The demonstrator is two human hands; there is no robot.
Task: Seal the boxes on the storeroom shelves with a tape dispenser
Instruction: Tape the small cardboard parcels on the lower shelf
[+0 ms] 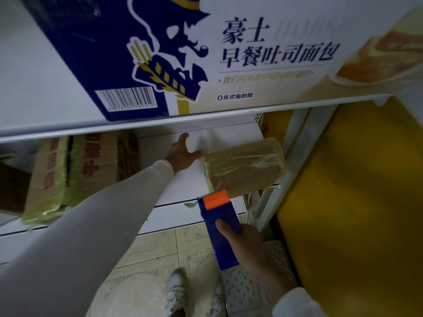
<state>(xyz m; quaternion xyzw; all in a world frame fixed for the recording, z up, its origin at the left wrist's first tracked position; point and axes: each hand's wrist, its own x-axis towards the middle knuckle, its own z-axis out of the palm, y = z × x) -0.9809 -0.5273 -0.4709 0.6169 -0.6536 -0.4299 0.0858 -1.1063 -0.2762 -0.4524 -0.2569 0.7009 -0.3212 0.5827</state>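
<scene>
A small brown box (246,167) wrapped in yellowish tape lies at the right end of the middle white shelf (183,186). My left hand (184,154) reaches in under the upper shelf, fingers spread, its fingertips touching the box's left end. My right hand (245,242) grips a blue tape dispenser (219,221) with an orange roller, whose toothed edge points up just below the box's front edge. A large white and blue bread carton (206,53) stands on the upper shelf.
Taped cardboard boxes (68,172) with red lettering lean at the left of the middle shelf. A yellow wall (354,191) stands to the right of the white shelf post (281,179). Below are the tiled floor, a perforated metal panel (247,282) and my shoes.
</scene>
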